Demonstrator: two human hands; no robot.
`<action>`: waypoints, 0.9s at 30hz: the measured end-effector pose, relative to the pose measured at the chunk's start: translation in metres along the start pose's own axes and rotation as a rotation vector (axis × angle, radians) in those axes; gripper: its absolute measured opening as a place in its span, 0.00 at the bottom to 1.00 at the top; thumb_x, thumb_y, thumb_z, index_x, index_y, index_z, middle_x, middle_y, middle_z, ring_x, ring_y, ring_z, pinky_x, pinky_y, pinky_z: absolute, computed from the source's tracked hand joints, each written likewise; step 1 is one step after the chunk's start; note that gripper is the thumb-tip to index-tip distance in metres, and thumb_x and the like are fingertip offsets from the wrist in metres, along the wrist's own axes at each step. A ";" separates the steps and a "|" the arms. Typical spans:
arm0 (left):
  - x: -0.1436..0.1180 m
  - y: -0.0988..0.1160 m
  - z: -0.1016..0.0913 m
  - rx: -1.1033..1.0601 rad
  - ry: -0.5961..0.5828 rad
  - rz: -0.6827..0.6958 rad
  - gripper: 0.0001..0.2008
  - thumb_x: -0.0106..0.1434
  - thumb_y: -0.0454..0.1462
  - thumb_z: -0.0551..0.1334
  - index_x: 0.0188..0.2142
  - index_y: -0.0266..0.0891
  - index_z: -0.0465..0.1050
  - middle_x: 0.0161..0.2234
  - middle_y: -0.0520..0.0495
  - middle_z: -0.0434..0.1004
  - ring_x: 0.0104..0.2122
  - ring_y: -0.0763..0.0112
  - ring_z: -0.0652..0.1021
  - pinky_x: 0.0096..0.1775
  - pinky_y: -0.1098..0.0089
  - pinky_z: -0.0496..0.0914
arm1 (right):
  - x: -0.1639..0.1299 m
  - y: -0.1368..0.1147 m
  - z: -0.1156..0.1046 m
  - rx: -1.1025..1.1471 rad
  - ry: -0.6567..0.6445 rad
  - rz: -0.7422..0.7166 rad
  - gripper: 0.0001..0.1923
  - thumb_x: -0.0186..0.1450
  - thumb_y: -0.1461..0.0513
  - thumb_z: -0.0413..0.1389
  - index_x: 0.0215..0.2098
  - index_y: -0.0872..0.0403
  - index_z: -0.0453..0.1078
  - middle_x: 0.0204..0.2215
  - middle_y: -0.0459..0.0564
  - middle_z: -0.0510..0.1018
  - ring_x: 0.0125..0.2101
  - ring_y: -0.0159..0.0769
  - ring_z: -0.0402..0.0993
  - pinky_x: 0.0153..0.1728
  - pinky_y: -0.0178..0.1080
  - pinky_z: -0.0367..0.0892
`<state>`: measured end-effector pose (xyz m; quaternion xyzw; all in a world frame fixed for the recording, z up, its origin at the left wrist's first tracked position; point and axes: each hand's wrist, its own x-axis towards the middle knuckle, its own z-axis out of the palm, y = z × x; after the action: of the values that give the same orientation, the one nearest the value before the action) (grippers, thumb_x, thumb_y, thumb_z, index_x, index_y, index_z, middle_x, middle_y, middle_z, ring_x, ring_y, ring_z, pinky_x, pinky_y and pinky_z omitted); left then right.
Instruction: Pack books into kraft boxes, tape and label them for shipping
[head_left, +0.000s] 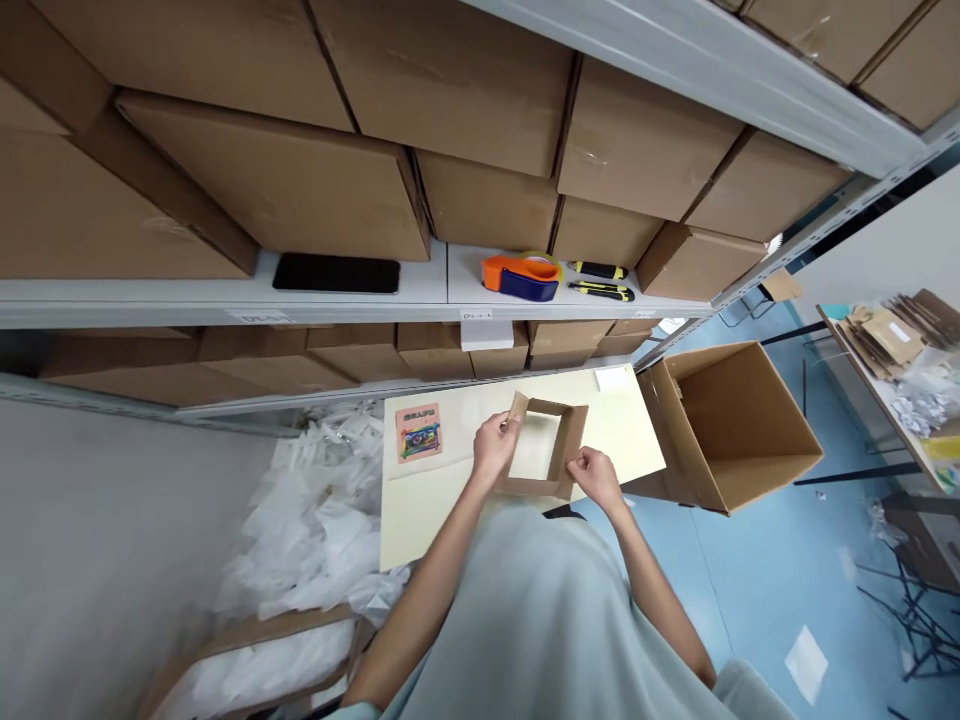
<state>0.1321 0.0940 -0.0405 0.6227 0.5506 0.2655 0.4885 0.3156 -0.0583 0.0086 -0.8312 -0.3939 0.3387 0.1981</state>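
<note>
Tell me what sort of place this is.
Most likely a warehouse packing station: metal shelving stacked with cardboard cartons, a tape dispenser and utility knives on the shelf, and both hands on a small cardboard box over a cream table.

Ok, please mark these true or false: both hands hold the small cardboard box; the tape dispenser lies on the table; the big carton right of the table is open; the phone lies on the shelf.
1. Both the left hand and the right hand hold the small cardboard box: true.
2. The tape dispenser lies on the table: false, it is on the shelf.
3. The big carton is open: true.
4. The phone lies on the shelf: true.
</note>
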 end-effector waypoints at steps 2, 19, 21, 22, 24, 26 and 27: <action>0.004 -0.001 0.009 0.098 -0.010 0.017 0.16 0.70 0.46 0.59 0.37 0.42 0.84 0.38 0.40 0.86 0.33 0.57 0.79 0.38 0.64 0.67 | 0.019 0.001 -0.008 -0.085 -0.051 0.044 0.05 0.66 0.62 0.62 0.32 0.49 0.72 0.29 0.48 0.80 0.33 0.43 0.77 0.37 0.40 0.64; -0.103 -0.008 0.037 0.319 0.527 -0.136 0.46 0.69 0.56 0.67 0.75 0.30 0.60 0.73 0.22 0.64 0.73 0.33 0.68 0.70 0.40 0.65 | 0.150 -0.043 -0.046 -0.435 -0.167 -0.411 0.14 0.81 0.58 0.55 0.43 0.52 0.82 0.40 0.59 0.87 0.39 0.46 0.82 0.42 0.41 0.64; -0.118 -0.009 0.050 0.225 0.542 -0.372 0.54 0.67 0.59 0.68 0.78 0.28 0.52 0.76 0.19 0.59 0.71 0.34 0.72 0.68 0.43 0.70 | 0.146 -0.034 -0.051 -0.484 -0.178 -0.397 0.16 0.83 0.57 0.52 0.44 0.52 0.82 0.40 0.58 0.87 0.38 0.44 0.82 0.39 0.40 0.61; -0.121 -0.008 0.057 0.159 0.508 -0.493 0.55 0.68 0.59 0.68 0.79 0.27 0.49 0.76 0.18 0.59 0.68 0.37 0.76 0.66 0.46 0.73 | 0.143 -0.029 -0.054 -0.508 -0.182 -0.387 0.18 0.83 0.57 0.51 0.45 0.52 0.81 0.40 0.57 0.87 0.38 0.43 0.82 0.39 0.39 0.60; -0.118 -0.004 0.065 0.050 0.411 -0.650 0.53 0.70 0.57 0.67 0.79 0.27 0.47 0.74 0.18 0.65 0.61 0.44 0.83 0.61 0.52 0.77 | 0.135 -0.019 -0.061 -0.535 -0.181 -0.367 0.19 0.84 0.57 0.49 0.46 0.53 0.82 0.40 0.56 0.88 0.38 0.41 0.83 0.37 0.38 0.59; -0.110 0.002 0.067 0.041 0.360 -0.659 0.49 0.70 0.55 0.68 0.77 0.29 0.52 0.71 0.22 0.70 0.59 0.47 0.85 0.59 0.55 0.78 | 0.124 -0.007 -0.066 -0.530 -0.166 -0.361 0.20 0.84 0.58 0.48 0.49 0.53 0.82 0.42 0.55 0.88 0.38 0.40 0.83 0.36 0.37 0.59; -0.105 0.005 0.066 0.070 0.355 -0.625 0.46 0.70 0.53 0.70 0.76 0.32 0.56 0.70 0.25 0.73 0.60 0.48 0.84 0.59 0.56 0.78 | 0.119 -0.002 -0.068 -0.520 -0.156 -0.361 0.20 0.84 0.58 0.48 0.50 0.54 0.82 0.43 0.55 0.88 0.38 0.39 0.83 0.36 0.37 0.59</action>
<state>0.1654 -0.0257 -0.0393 0.3846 0.7995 0.1884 0.4211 0.4181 0.0323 0.0080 -0.7424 -0.6220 0.2487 0.0054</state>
